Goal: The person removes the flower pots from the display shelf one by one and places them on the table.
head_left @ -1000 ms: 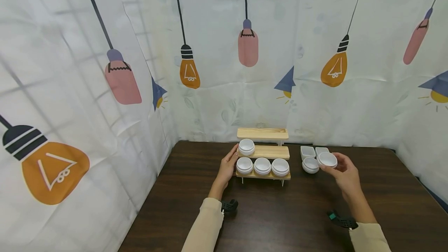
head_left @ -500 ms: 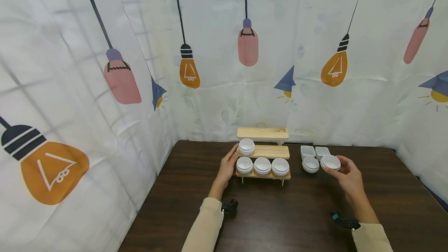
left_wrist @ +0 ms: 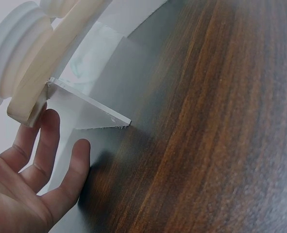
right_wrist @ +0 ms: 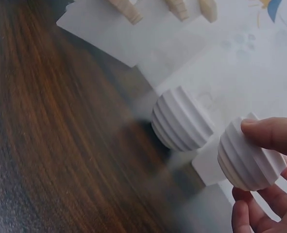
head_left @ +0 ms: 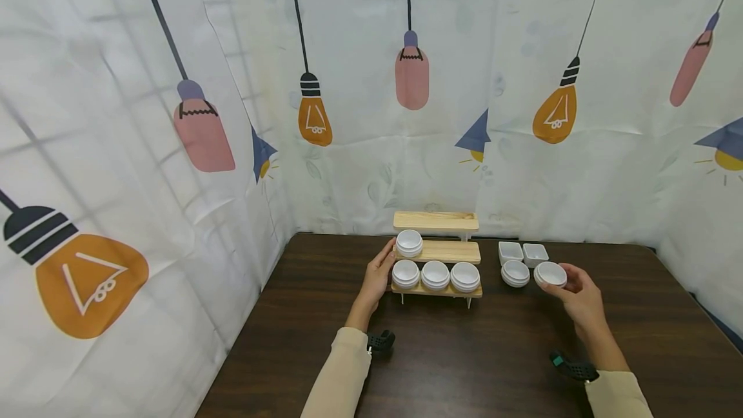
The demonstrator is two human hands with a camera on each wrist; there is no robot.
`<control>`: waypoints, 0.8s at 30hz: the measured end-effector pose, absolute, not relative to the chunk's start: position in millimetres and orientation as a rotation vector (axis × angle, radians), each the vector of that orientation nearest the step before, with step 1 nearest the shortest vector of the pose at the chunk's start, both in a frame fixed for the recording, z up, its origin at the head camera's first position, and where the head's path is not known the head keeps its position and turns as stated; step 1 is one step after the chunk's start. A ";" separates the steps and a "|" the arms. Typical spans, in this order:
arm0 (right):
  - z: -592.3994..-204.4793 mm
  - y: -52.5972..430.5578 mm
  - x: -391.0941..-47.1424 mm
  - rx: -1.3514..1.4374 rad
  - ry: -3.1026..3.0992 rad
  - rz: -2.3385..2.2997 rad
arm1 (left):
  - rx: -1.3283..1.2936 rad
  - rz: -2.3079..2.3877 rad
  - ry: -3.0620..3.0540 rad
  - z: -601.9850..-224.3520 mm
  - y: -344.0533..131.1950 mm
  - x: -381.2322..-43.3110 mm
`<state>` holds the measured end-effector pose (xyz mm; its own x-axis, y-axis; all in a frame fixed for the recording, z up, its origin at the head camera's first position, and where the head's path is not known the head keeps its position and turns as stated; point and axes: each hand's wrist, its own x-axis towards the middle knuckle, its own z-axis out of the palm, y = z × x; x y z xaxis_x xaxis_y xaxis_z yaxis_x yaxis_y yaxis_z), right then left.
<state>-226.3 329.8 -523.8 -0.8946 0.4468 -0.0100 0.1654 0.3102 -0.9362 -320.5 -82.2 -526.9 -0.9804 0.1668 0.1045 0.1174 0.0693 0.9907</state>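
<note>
- Nearest, the pale sleeves (head_left: 338,376) run off the bottom of the head view.
- The right hand (head_left: 583,298) pinches a white bowl (head_left: 550,274), thumb on the rim and fingers below. Whether the bowl touches the dark table (head_left: 453,366) is hard to tell.
- That bowl is round and matte; the right wrist view shows a stepped, ridged wall, while the head view shows mostly its mouth.
- The left hand (head_left: 374,284) has loosely bent fingers resting against a shelf end of the wooden stand (head_left: 455,251); its thumb is hard to make out.
- A second round bowl (head_left: 515,273) sits just left of the held one, with two square dishes (head_left: 523,253) behind.
- The stand carries three bowls (head_left: 435,276) on its lowest shelf, one on the middle; only the left wrist view shows its thin side panel (left_wrist: 92,102) close up.
- Farthest, a lamp-printed curtain (head_left: 360,192).
</note>
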 end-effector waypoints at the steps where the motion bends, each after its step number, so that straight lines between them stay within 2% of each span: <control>1: -524.6 330.2 -226.4 -0.553 -2.325 1.617 | 0.303 2.098 2.270 -526.8 -82.2 -320.4; 18: -535.5 336.7 -233.4 -0.615 -2.378 1.595 | 0.277 2.134 2.221 -526.9 -81.9 -323.0; 24: -539.1 340.1 -236.2 -0.583 -2.409 1.560 | 0.292 2.116 2.202 -509.2 -83.9 -312.1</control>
